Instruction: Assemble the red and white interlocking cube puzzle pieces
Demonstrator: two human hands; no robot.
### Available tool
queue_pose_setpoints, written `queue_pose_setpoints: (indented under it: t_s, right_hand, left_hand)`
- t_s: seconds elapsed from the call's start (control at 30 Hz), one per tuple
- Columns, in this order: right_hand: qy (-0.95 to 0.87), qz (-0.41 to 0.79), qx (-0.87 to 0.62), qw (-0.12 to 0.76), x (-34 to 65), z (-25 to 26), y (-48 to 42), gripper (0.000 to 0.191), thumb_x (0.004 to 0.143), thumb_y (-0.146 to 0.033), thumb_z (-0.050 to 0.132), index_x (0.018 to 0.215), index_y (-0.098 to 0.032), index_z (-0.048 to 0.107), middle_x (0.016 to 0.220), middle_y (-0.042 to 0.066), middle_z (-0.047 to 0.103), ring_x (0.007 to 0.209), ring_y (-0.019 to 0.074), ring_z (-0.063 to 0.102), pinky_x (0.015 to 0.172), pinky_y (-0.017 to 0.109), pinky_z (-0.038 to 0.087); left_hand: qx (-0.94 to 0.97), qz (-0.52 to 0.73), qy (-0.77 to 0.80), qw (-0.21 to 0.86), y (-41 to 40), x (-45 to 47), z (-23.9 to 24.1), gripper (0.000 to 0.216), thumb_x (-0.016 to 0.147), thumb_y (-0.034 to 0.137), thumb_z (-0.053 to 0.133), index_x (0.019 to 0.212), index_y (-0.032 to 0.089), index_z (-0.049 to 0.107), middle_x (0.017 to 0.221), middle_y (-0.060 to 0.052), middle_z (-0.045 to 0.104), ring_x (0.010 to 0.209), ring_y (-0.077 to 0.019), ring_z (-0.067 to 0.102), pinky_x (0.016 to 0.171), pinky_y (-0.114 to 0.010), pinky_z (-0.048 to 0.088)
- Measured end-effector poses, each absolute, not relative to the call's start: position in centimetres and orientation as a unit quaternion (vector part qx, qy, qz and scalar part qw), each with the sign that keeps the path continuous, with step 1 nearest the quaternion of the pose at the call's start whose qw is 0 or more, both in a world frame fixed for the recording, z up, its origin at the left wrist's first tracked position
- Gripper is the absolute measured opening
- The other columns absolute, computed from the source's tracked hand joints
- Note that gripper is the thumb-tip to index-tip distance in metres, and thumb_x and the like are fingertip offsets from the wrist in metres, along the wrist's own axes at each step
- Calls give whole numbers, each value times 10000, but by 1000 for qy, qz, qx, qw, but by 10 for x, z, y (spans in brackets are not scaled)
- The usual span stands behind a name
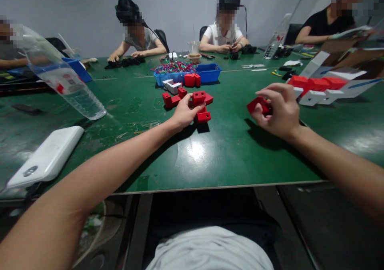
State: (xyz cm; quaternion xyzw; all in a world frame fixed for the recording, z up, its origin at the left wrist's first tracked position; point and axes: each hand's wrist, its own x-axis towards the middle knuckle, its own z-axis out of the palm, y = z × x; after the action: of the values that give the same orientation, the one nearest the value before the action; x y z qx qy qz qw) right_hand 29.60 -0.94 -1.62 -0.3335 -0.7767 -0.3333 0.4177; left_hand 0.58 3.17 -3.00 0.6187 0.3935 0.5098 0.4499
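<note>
My left hand [185,113] reaches out over the green table [228,154] and closes on a red plastic block [199,98] in a small cluster of red blocks [171,100]. Another red block [203,117] lies just under that hand's thumb. My right hand [279,109] hovers to the right, fingers curled round a red block [258,105] held a little above the table.
A blue tray [208,73] of coloured wires stands behind the cluster, with white blocks [172,86] beside it. A water bottle [64,82] and a white power bank [48,158] lie on the left. Red and white parts [318,87] are stacked at right. Several people work at the far side.
</note>
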Motion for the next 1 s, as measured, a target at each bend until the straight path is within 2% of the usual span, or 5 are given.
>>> queue_pose_setpoints:
  t_s: [0.27, 0.6, 0.77, 0.9, 1.0]
  right_hand:
    - [-828, -137, -351, 416, 208, -29, 20, 550, 841, -124, 544, 1373, -255, 500, 1360, 144, 521, 1152, 287, 608, 840, 401, 605]
    - [-766, -50, -368, 525, 191, -25, 40, 393, 940, -262, 496, 1332, -293, 495, 1391, 127, 476, 1353, 333, 445, 1038, 565, 492]
    - [-650, 85, -455, 603, 213, -24, 46, 383, 888, -273, 576, 1262, -264, 497, 1305, 125, 548, 1253, 298, 545, 955, 503, 556]
    - [-512, 326, -503, 615, 222, -18, 48, 359, 817, -223, 683, 1128, -234, 505, 1050, 82, 657, 929, 226, 705, 820, 429, 625]
    - [-453, 463, -467, 602, 220, -12, 41, 358, 738, -183, 785, 1009, -209, 551, 950, 59, 702, 814, 179, 726, 824, 348, 635]
  left_hand:
    - [632, 511, 376, 445, 32, 4, -30, 302, 792, 156, 721, 1053, 145, 571, 1043, -66, 708, 938, -176, 674, 912, -351, 532]
    - [629, 509, 370, 456, 32, 2, -32, 299, 793, 160, 719, 1049, 143, 563, 1044, -72, 704, 954, -188, 674, 926, -367, 525]
    - [634, 507, 375, 447, 33, 2, -33, 309, 792, 155, 720, 1057, 144, 561, 1094, -77, 697, 994, -185, 670, 971, -374, 514]
    - [658, 502, 368, 424, 32, 3, -34, 309, 821, 172, 698, 1096, 140, 559, 1122, -91, 692, 1026, -190, 665, 1000, -385, 500]
    - [671, 497, 353, 421, 31, 3, -34, 319, 827, 165, 687, 1111, 138, 544, 1131, -102, 690, 1030, -195, 667, 990, -387, 506]
